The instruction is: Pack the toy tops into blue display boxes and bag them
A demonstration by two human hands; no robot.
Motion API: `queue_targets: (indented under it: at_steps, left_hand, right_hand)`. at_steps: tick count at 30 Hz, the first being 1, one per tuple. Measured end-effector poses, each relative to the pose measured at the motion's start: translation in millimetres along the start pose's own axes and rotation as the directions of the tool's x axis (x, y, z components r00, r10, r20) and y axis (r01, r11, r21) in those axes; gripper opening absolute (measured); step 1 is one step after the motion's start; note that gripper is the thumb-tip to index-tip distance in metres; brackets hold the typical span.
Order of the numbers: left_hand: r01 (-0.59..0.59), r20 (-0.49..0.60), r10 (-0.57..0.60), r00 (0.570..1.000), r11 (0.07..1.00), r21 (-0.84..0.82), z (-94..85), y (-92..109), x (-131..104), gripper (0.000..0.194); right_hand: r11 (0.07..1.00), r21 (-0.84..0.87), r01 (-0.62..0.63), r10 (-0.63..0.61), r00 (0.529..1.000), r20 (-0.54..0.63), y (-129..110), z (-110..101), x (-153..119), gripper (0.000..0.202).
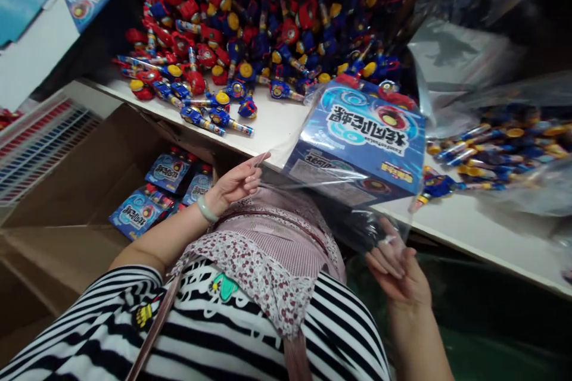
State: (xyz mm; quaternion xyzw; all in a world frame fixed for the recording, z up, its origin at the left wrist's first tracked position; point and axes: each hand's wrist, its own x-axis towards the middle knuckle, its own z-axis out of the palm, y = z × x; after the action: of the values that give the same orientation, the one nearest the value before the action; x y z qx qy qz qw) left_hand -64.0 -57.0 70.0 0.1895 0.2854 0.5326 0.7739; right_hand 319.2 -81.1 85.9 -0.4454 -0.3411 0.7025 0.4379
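Note:
A blue printed display box (357, 137) rests at the table's front edge inside a clear plastic bag (353, 226). The bag's loose mouth hangs toward my body. At its left corner, my left hand (239, 183) pinches the film, with the index finger pointing outward. My right hand (397, 271) grips the opposite corner, its fingers behind or within the film and its thumb outside. Neither hand touches the box itself. Red and blue toys with yellow caps (236, 89) are heaped behind the box and to its left.
On the left, an open carton (58, 190) holds several similar blue boxes (138, 211). White and blue box card (40, 30) stands at the upper left. Plastic bags (465, 65) and more toys (500, 143) lie at the right of the white table (487, 223).

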Motion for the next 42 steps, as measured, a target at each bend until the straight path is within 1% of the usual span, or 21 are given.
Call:
queue_targets:
  at_steps: [3,7,9,12,15,17,19,21,23,25,26,27,29,31,33,35,36,37,38,39,42]
  left_hand:
    - [-0.012,0.041,0.01,0.999,0.999,0.034,-10.5,-0.5,5.7,0.064]
    - [-0.126,0.012,0.125,0.992,0.986,0.109,-21.8,-2.1,20.5,0.063]
    - [-0.152,0.014,0.152,0.988,0.978,0.142,-24.6,-3.1,25.8,0.063]
    - [-0.116,0.052,0.11,0.993,0.982,0.147,-27.0,-3.5,28.4,0.065]
    - [-0.053,0.118,0.034,0.992,0.986,0.157,-30.8,-2.2,28.9,0.082]
    - [-0.017,0.154,-0.012,0.988,0.983,0.184,-35.1,0.3,31.0,0.1]
    - [0.006,0.181,-0.049,0.982,0.974,0.227,-39.9,4.4,35.4,0.111]
    - [0.01,0.195,-0.069,0.978,0.958,0.288,-44.0,10.7,41.3,0.11]
    - [0.0,0.179,-0.073,0.981,0.926,0.377,-46.5,19.3,47.5,0.095]
    - [-0.009,0.131,-0.069,0.989,0.854,0.52,-47.6,29.9,53.3,0.063]
    - [-0.002,0.104,-0.077,0.992,0.793,0.609,-47.8,35.6,56.3,0.047]
    - [0.014,0.074,-0.092,0.993,0.714,0.7,-47.8,41.3,59.4,0.036]
    - [0.049,0.014,-0.118,0.993,0.512,0.857,-47.3,51.9,67.2,0.03]
    - [0.044,-0.02,-0.078,0.997,0.311,0.95,-44.9,60.3,77.7,0.03]
    - [-0.002,0.001,0.007,1.0,0.147,0.989,-39.7,65.6,90.4,0.029]
    - [-0.068,0.064,0.076,0.995,0.05,0.996,-32.0,66.8,104.2,0.031]
    - [-0.103,0.099,0.093,0.991,0.037,0.994,-27.7,65.6,111.1,0.034]
    - [-0.136,0.13,0.1,0.986,0.05,0.989,-23.6,63.0,117.7,0.038]
    - [-0.159,0.15,0.097,0.984,0.088,0.983,-19.8,59.1,123.9,0.042]
    - [-0.167,0.155,0.089,0.984,0.148,0.975,-16.7,54.1,129.6,0.045]
    - [-0.132,0.106,0.095,0.99,0.344,0.93,-11.7,35.7,144.2,0.051]
  right_hand:
    - [1.0,-0.011,-0.021,0.02,1.0,-0.021,-2.1,-2.9,3.2,0.057]
    - [0.997,-0.045,-0.057,0.056,0.998,-0.015,-6.8,-10.1,3.0,0.065]
    - [0.996,-0.042,-0.079,0.079,0.997,0.003,-7.6,-14.8,2.9,0.069]
    - [0.993,-0.043,-0.107,0.11,0.992,0.065,-5.5,-24.1,5.4,0.081]
    - [0.99,-0.08,-0.112,0.121,0.986,0.116,-1.2,-34.7,12.8,0.086]
    - [0.981,-0.164,-0.108,0.127,0.986,0.111,-0.2,-40.3,20.4,0.084]
    - [0.953,-0.295,-0.074,0.098,0.993,0.066,-2.1,-43.6,28.9,0.082]
    - [0.902,-0.432,-0.029,0.039,0.999,0.015,-6.0,-44.5,37.3,0.076]
    - [0.849,-0.528,0.01,-0.02,1.0,-0.012,-9.2,-43.7,44.4,0.069]
    - [0.81,-0.585,0.043,-0.065,0.998,-0.017,-9.9,-42.5,50.1,0.061]
    - [0.791,-0.609,0.06,-0.09,0.996,-0.017,-9.1,-42.0,52.5,0.056]
    - [0.769,-0.634,0.082,-0.119,0.993,-0.016,-8.0,-41.9,54.7,0.049]
    - [0.706,-0.695,0.135,-0.186,0.983,0.003,-5.3,-42.8,59.3,0.036]
    - [0.626,-0.758,0.183,-0.246,0.969,0.031,-3.7,-45.6,65.1,0.029]
    - [0.564,-0.801,0.198,-0.286,0.958,0.036,-4.5,-50.0,73.7,0.031]
    - [0.488,-0.844,0.223,-0.355,0.934,0.042,-7.5,-55.1,86.6,0.028]
    - [0.44,-0.862,0.251,-0.401,0.914,0.062,-9.5,-57.3,94.7,0.023]
    - [0.392,-0.874,0.287,-0.438,0.894,0.097,-11.6,-59.2,103.7,0.017]
    - [0.355,-0.877,0.323,-0.459,0.878,0.137,-13.6,-60.6,113.3,0.014]
    - [0.338,-0.872,0.354,-0.461,0.87,0.175,-15.6,-61.4,123.1,0.014]
    - [0.375,-0.842,0.387,-0.404,0.886,0.228,-21.3,-61.4,150.2,0.025]
